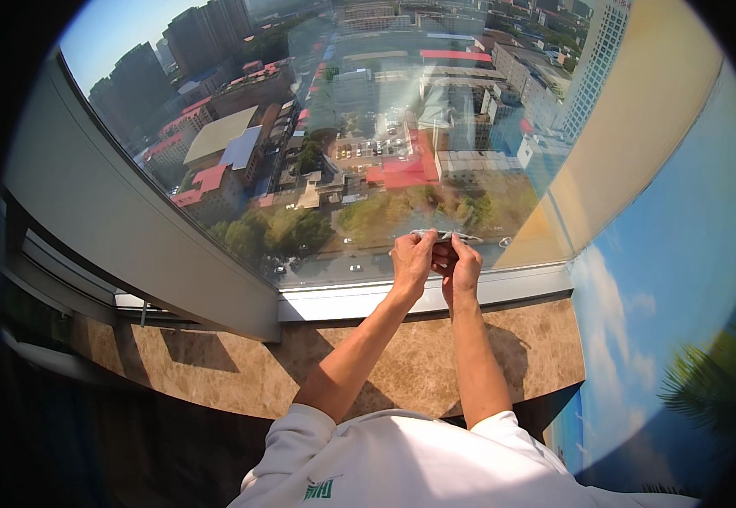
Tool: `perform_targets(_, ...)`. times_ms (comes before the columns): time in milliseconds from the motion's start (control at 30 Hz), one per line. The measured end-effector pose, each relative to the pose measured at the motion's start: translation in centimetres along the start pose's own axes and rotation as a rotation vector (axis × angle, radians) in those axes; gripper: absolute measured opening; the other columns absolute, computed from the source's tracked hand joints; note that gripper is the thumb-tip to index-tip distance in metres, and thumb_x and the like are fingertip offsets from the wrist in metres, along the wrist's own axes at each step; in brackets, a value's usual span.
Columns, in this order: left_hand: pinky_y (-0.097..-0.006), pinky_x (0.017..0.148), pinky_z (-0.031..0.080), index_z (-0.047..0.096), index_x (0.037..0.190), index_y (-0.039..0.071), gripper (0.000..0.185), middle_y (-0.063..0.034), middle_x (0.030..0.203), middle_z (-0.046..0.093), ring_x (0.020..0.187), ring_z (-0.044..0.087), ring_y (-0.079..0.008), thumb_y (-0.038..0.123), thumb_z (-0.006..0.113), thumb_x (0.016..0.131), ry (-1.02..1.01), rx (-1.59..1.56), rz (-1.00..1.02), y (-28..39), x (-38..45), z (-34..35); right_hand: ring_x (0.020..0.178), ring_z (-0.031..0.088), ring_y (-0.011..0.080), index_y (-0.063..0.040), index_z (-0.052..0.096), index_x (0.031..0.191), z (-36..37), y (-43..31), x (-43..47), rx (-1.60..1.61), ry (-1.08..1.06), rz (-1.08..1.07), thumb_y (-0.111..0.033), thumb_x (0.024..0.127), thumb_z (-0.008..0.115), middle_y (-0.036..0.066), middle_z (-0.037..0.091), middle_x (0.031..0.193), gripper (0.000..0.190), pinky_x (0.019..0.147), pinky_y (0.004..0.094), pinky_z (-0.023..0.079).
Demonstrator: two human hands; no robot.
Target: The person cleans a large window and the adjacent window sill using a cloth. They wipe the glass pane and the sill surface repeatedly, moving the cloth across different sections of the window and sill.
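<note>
Both my hands are raised together in front of a large window pane [355, 190], above the sill. Between them is a thin, whitish-grey folded piece, probably cloth [442, 236]. My left hand [413, 257] grips its left part, with the thumb on top. My right hand [465, 263] pinches it farther right, and a narrow end sticks out past those fingers. The fingers hide much of the piece. Whether it touches the glass I cannot tell.
A brown marble-patterned sill [418, 355] runs below my arms, with a white window frame [330, 301] behind it. A broad grey post [152, 222] stands left. On the right is a wall painted with sky and palms [647, 305]. Buildings and a road lie far below outside.
</note>
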State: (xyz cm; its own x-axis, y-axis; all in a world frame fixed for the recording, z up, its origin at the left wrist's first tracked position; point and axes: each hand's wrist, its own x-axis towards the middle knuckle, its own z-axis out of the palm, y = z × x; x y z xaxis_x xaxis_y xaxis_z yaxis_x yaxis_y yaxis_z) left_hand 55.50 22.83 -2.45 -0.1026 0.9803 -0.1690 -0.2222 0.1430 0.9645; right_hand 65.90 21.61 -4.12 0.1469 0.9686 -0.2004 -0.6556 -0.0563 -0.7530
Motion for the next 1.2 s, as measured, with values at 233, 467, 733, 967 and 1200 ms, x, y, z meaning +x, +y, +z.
perform_targets(233, -0.0299, 0.055, 0.059, 0.071, 0.085, -0.006, 0.039, -0.0127, 0.073, 0.074, 0.060, 0.071, -0.0179, 0.028, 0.065, 0.102, -0.041, -0.150, 0.212, 6.2, -1.2, -3.4, 0.067, 0.071, 0.0186, 0.003, 0.071, 0.093, 6.3, -1.1, -0.9, 0.033, -0.188, -0.120, -0.024, 0.105, 0.059, 0.010, 0.074, 0.083, 0.032, 0.066, 0.0322, 0.060)
perform_targets(467, -0.0279, 0.060, 0.056, 0.072, 0.085, -0.002, 0.031, -0.0104, 0.075, 0.074, 0.062, 0.070, -0.0157, 0.022, 0.065, 0.103, 0.170, -0.198, 0.390, 6.3, -1.0, -10.8, 0.067, 0.072, 0.0174, 0.001, 0.074, 0.089, 12.2, 4.2, -2.1, -0.080, -0.213, -0.140, -0.016, 0.099, 0.066, 0.010, 0.076, 0.084, 0.022, 0.067, 0.0331, 0.062)
perform_targets(733, -0.0302, 0.068, 0.057, 0.072, 0.095, -0.003, 0.036, -0.0110, 0.085, 0.076, 0.073, 0.073, -0.0168, 0.031, 0.065, 0.104, 0.037, -0.216, 0.090, -0.8, -0.9, -11.3, 0.062, 0.067, 0.0170, 0.004, 0.070, 0.080, 6.9, 8.3, -2.0, -0.104, -0.021, -0.074, -0.020, 0.097, 0.066, 0.009, 0.072, 0.077, 0.029, 0.061, 0.0316, 0.058)
perform_targets(967, -0.0267, 0.064, 0.057, 0.073, 0.094, -0.002, 0.034, -0.0082, 0.079, 0.075, 0.065, 0.070, -0.0132, 0.029, 0.065, 0.104, 0.143, -0.187, 0.418, 10.3, -2.4, -13.7, 0.065, 0.068, 0.0127, 0.001, 0.076, 0.090, 17.4, 3.4, -5.1, 0.010, -0.247, -0.114, -0.020, 0.101, 0.065, 0.008, 0.075, 0.081, 0.026, 0.067, 0.0300, 0.059)
perform_targets(1200, -0.0272, 0.066, 0.055, 0.069, 0.096, 0.002, 0.030, -0.0078, 0.085, 0.075, 0.069, 0.070, -0.0139, 0.029, 0.060, 0.107, 0.343, -0.245, 0.313, 0.8, -1.1, -19.8, 0.069, 0.068, 0.0125, 0.002, 0.076, 0.094, 14.8, 13.1, -4.1, -0.156, -0.267, -0.018, -0.017, 0.099, 0.068, 0.005, 0.075, 0.082, 0.020, 0.063, 0.0286, 0.055)
